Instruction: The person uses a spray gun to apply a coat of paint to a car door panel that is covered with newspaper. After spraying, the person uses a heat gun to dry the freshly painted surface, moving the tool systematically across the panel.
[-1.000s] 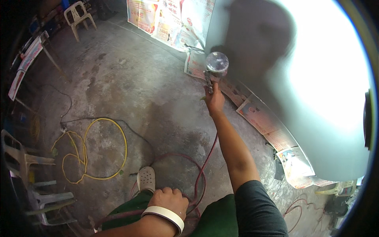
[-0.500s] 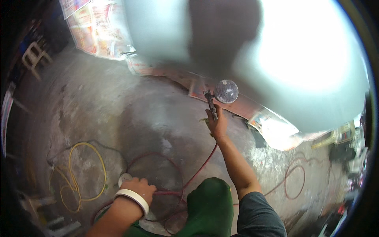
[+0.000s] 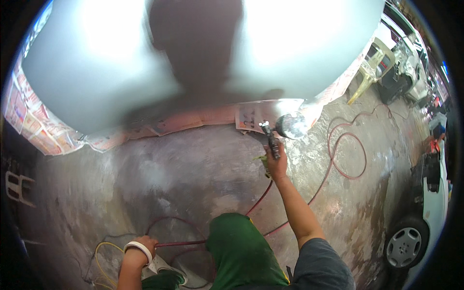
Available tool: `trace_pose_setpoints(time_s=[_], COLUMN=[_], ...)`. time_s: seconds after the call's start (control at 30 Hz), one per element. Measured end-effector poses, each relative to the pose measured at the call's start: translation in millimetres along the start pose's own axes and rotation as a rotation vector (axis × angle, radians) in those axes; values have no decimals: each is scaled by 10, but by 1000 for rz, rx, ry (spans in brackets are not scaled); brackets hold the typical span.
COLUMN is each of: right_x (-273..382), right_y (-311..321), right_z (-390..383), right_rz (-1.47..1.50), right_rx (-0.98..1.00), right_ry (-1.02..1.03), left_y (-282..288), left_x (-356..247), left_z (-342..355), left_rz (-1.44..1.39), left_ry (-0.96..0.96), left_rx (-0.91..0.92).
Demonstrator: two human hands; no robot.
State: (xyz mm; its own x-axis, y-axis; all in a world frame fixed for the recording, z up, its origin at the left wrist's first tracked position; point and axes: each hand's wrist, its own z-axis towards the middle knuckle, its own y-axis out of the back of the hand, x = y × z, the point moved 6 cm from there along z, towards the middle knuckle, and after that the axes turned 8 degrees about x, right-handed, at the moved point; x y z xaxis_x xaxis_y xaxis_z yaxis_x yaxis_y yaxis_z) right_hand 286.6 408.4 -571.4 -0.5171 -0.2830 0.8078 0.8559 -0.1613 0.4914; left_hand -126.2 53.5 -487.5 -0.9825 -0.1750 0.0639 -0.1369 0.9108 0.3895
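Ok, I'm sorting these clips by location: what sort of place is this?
Probably a vehicle paint workshop: the right hand holds a spray gun, printed paper borders a grey panel, and a car wheel shows nearby.

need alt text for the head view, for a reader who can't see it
A person's right hand holds a spray gun near a big grey panel edged with newspaper; the left hand grips a red hose. A head-shaped shadow darkens the panel, and a chair and car wheel show at right.
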Motion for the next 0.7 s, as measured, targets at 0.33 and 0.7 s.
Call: trace_pose_setpoints(time_s=[0.33,0.7], right_x=[-917,-646], right_y=[1354,1376], right_z=[272,206], right_rz=[98,-81], right_rx=[-295,-330], right_ry=[-267,-207], left_y=[-61,45], left_x=[-78,-278], left_z=[377,-581], left_rz=[80,-49], left_ry=[-24,44], left_rx=[-8,-96])
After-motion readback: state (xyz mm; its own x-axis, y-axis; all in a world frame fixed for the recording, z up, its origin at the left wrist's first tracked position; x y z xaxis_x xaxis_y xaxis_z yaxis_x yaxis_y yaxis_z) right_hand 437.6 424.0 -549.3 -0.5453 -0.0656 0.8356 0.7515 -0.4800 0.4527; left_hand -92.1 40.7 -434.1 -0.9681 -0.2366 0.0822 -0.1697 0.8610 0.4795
